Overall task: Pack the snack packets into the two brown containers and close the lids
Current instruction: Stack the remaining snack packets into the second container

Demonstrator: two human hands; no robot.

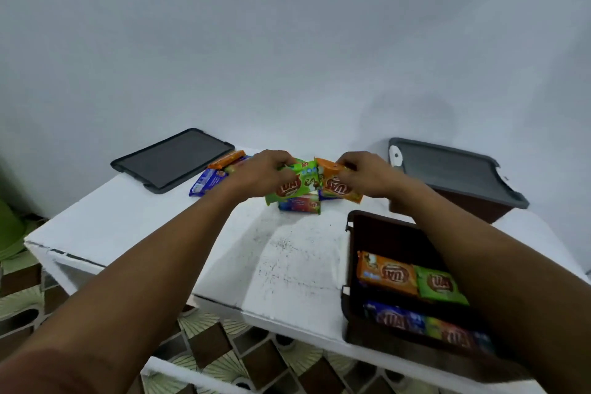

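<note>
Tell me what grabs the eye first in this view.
Both hands meet at the back middle of the white table: the left hand grips a green packet and the right hand an orange packet. At the near right an open brown container holds bright packets. A grey lid lies loose at the far left, and another covers the second container at the far right.

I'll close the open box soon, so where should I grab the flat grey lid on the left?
Probably by the near-left rim of the grey lid, coming from the left: it lies flat on the table, that rim sits by the table's edge, and loose packets crowd its right side.
</note>
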